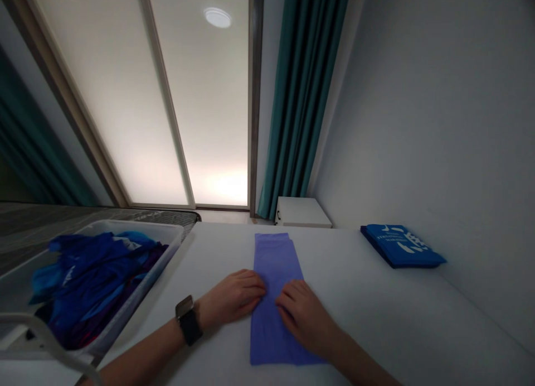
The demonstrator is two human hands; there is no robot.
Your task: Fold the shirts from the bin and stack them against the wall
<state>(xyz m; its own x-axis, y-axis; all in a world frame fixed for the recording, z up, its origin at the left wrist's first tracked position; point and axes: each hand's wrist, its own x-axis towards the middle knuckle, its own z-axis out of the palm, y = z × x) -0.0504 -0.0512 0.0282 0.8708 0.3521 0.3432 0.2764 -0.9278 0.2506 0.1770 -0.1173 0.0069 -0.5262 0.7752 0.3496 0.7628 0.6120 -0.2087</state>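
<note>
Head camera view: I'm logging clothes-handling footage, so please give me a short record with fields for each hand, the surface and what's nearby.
Left hand: fingertips on the left edge of the folded purple cloth, black smartwatch on the wrist
Right hand: flat on the cloth's right side
Surface: white table
Nearby: plastic bin of blue garments at left; folded blue printed cloth at right

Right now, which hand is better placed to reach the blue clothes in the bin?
Probably the left hand, the one with the watch: it lies on the bin's side of the folded purple cloth, closer to the plastic bin. The right hand sits beyond the cloth.
</note>
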